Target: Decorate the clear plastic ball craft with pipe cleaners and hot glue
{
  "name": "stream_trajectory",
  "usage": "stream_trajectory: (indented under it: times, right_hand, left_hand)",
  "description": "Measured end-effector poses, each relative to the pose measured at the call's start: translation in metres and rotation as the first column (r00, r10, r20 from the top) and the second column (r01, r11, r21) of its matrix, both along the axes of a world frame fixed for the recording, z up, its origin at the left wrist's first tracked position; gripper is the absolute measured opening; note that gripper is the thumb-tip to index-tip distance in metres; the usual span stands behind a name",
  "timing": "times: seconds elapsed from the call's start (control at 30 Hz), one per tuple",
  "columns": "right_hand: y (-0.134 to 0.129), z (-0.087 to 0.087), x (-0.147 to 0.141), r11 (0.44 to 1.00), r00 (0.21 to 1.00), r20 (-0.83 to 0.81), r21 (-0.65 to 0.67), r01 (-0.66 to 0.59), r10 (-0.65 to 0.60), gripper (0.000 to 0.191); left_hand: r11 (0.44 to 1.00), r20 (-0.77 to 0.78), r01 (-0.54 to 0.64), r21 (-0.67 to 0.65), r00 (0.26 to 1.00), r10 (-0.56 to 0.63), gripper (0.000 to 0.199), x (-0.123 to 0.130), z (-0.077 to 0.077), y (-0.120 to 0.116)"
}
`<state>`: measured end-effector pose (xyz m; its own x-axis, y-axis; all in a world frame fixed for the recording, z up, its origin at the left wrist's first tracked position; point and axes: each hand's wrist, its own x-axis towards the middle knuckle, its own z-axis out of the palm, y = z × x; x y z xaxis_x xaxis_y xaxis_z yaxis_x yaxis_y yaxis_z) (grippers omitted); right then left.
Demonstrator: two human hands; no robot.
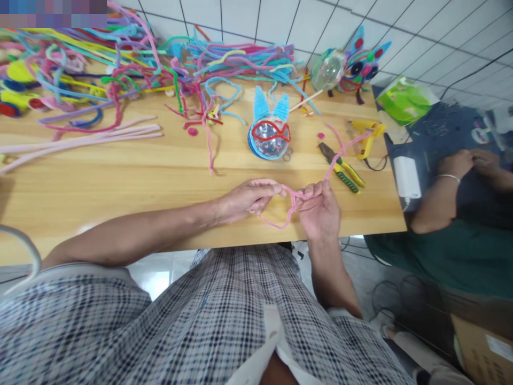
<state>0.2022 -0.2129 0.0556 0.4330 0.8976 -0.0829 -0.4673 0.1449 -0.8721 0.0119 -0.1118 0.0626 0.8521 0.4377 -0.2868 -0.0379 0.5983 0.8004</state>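
Head view: your left hand (244, 201) is pinching one side of the pink pipe cleaner (293, 203) between thumb and fingers; your right hand (320, 211) is curling closed around the other. Its loop is hanging between them, above the table (120, 184). You're probably shaping best by steadying the join while bending gently; pliers (340, 167) are lying beyond.

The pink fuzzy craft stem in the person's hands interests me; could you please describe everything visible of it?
The pink fuzzy craft stem looks thin, soft and bendable. Held by the left hand and right hand, it forms a loose, uneven loop near the front edge of the pale wooden table. Beyond the right hand, pink strands slant away, passing the green-and-yellow-handled pliers. Whether it is one piece is unclear.
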Motion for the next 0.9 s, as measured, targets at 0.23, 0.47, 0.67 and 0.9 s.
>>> stream_trajectory:
  times: [0.23, 0.47, 0.67, 0.9]
  right_hand:
    - [-0.004, 0.016, -0.003, 0.989, 0.992, 0.01, 0.077, 0.126, -0.127, 0.042]
    - [-0.009, 0.02, -0.003, 0.991, 0.901, 0.413, -0.046, -0.127, 0.135, 0.035]
    - [-0.014, 0.01, 0.012, 0.96, 0.739, 0.617, -0.112, -0.257, 0.27, 0.024]
    - [-0.007, 0.005, 0.009, 0.981, 0.566, 0.816, -0.009, -0.192, 0.118, 0.004]
  left_hand:
    - [0.999, 0.002, 0.043, 0.0, 0.999, -0.043, 0.024, -0.001, 0.0, -0.003]
    - [0.978, -0.001, 0.105, -0.182, 0.994, -0.107, 0.023, -0.001, 0.0, 0.001]
    - [0.942, -0.028, 0.091, -0.324, 0.994, -0.105, 0.019, 0.001, 0.001, 0.007]
    - [0.899, -0.105, 0.169, -0.405, 0.968, -0.229, 0.03, 0.005, -0.001, 0.006]
